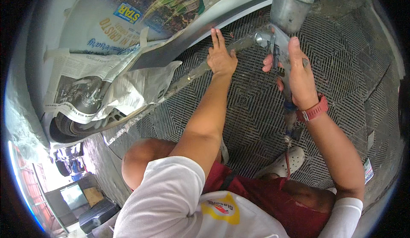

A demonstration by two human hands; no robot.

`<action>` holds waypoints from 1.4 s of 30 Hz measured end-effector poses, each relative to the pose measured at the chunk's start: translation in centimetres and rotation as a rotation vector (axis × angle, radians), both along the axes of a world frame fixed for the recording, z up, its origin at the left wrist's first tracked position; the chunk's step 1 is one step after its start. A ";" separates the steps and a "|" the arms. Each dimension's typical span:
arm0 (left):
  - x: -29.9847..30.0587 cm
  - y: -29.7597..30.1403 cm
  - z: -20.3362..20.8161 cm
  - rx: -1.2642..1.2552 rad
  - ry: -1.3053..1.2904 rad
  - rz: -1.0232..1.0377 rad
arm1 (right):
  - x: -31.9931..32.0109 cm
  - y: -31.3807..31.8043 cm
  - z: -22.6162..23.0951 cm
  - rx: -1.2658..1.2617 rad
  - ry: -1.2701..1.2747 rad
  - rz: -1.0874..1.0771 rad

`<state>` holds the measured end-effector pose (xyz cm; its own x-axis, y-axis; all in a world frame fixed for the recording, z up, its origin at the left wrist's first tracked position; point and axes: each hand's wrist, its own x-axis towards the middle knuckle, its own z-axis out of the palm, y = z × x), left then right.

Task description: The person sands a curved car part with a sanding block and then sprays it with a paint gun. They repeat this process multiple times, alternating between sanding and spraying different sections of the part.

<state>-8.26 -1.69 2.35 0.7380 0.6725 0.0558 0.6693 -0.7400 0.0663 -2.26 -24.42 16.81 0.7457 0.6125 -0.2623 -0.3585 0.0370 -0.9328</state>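
In the head view, the spray gun [282, 52] stands at the upper right of the frame, its metal cup [292, 13] uppermost and slightly tilted. The right hand [303, 82] has its grip clamped on the gun's handle, thumb up along the back; whether the trigger is pulled cannot be told. The left hand [221, 59], at upper centre, holds nothing: two fingers point up together, the thumb stands apart, and the tips reach the lower edge of the car panel [159, 55]. Whether they press on it or only overlap it is not clear. Should the surface be wet or freshly dusted, those fingertips could smear it or leave prints, and a spray begun now could coat the left hand. The full weight of the cup sits high above the right hand, so a sharp tilt could make it drip or spill, if it holds liquid. At left, the newspaper [81, 86] partly covers the wheel [70, 124], and its loose, crumpled end lies beside the panel; a gust of air could lift it onto the paint or let overspray under. The hose [288, 163] runs down from the handle, near the shoe [292, 157] on the ribbed mat [346, 71]; a snag there could jerk the gun.
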 end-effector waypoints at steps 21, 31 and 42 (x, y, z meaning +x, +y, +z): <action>-6.1 6.5 -3.3 -0.433 -0.688 0.709 | -1.6 -1.2 0.7 -0.024 -0.030 0.055; -1.6 6.0 -1.7 -0.845 -1.068 0.682 | -2.2 -0.7 0.4 -0.071 -0.006 0.059; -7.0 9.4 -3.2 -0.993 -1.286 0.937 | -1.9 -0.1 -0.2 -0.089 -0.021 0.032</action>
<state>-15.30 7.70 -0.87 -0.0111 0.9126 -0.4086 -0.0199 0.4083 0.9126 -4.21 -24.51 16.59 0.7317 0.6113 -0.3016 -0.3387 -0.0580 -0.9391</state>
